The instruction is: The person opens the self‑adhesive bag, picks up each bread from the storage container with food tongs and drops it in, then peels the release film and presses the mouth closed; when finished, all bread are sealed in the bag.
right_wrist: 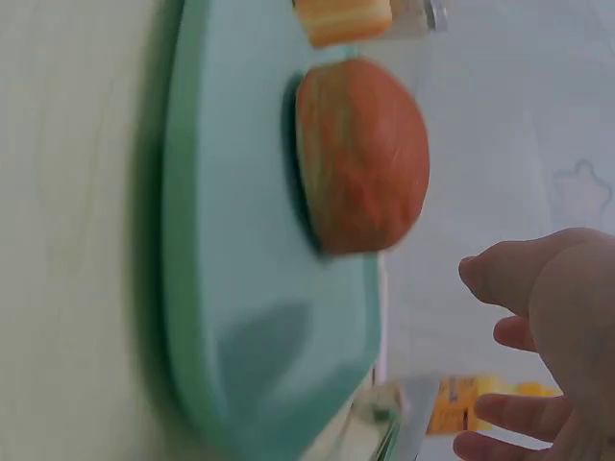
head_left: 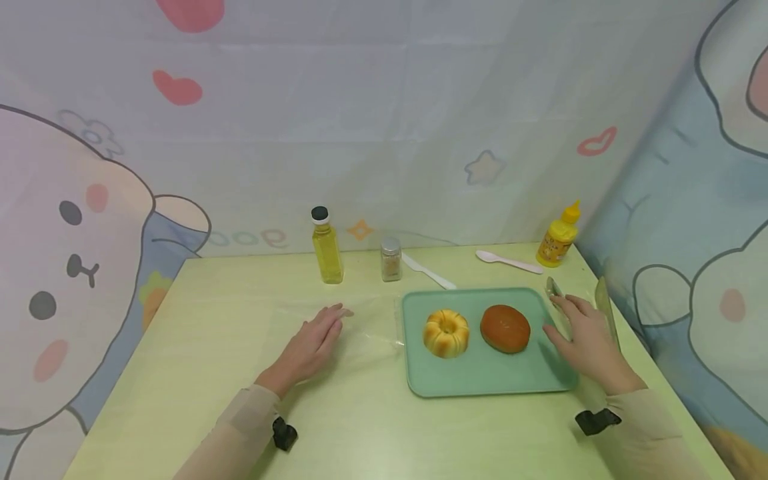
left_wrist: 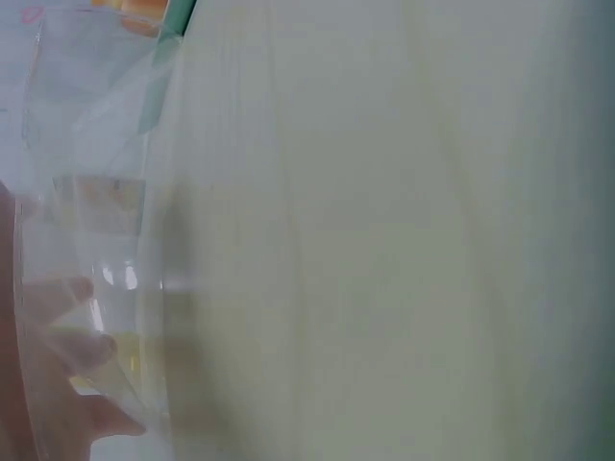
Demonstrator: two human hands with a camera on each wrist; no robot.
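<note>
In the head view, my left hand (head_left: pixel 306 353) reaches over the table's left half, fingers extended, at a clear plastic bag (head_left: pixel 375 333). The left wrist view shows its fingers (left_wrist: pixel 77 351) spread behind the transparent plastic. My right hand (head_left: pixel 591 343) hovers by the right edge of a green tray (head_left: pixel 480 380), thumb and fingers apart and nothing visibly held. Clear packaging with green parts (head_left: pixel 605 307) shows beside it, partly hidden. A round brown bun (head_left: pixel 505 329) and a ring-shaped yellow bread (head_left: pixel 447 333) sit on the tray.
Along the back stand an oil bottle (head_left: pixel 327 253), a small spice jar (head_left: pixel 391 260) and a yellow squeeze bottle (head_left: pixel 557 241). A white plastic knife (head_left: pixel 429 271) and a pale spoon (head_left: pixel 510 261) lie behind the tray. Printed cloth (head_left: pixel 372 120) hangs behind the table.
</note>
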